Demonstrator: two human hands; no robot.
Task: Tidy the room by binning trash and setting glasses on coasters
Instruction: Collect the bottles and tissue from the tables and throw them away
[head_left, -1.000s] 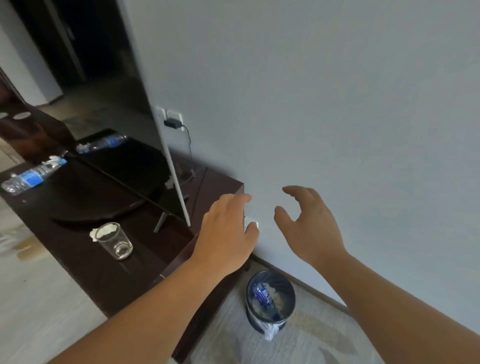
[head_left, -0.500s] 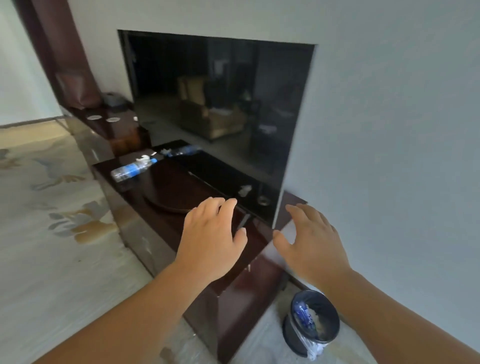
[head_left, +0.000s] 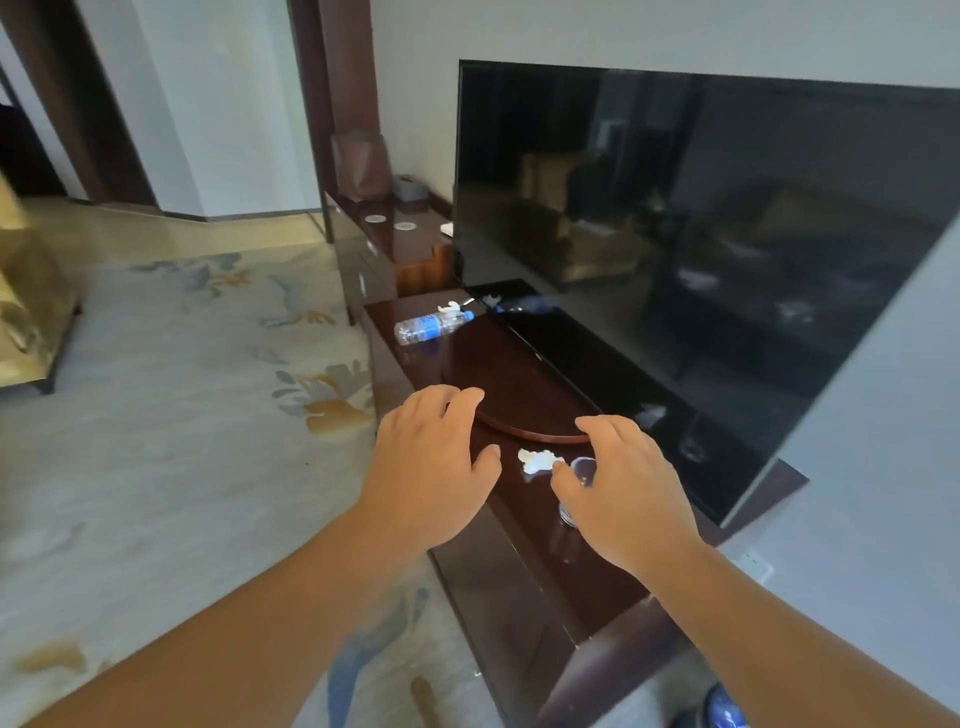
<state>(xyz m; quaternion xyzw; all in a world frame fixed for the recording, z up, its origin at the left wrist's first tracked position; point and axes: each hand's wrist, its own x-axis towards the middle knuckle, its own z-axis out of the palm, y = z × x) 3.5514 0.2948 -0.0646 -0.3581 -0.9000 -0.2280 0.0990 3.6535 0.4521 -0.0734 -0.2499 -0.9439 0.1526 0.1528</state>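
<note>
Television fills the right of the view and stands on a long dark table that runs away from the person along the wall. What looks like a bin is cut off by the bottom edge, on the floor off the table's near end and on the right-arm side. Both hands hover over the near part of the table. The left hand and right hand are palm down, with fingers spread, loosely bent and holding nothing. Well beyond the left hand a plastic bottle lies on its side, its long axis angled across the tabletop and its cap end pointing toward the television. A clear glass stands just under the right thumb and forefinger, largely hidden by them, and the view shows no finger wrapped round it. A crumpled tissue lies on the table in the gap between the hands. It sits just beyond the right thumb tip and close beside the glass, a little farther from the left thumb. Two pale coasters sit on the raised far section, well away from the glass. I judge the right hand nearer to both tissue and glass. Picking up the tissue calls for a short reach forward and inward without knocking the glass next to it.
</note>
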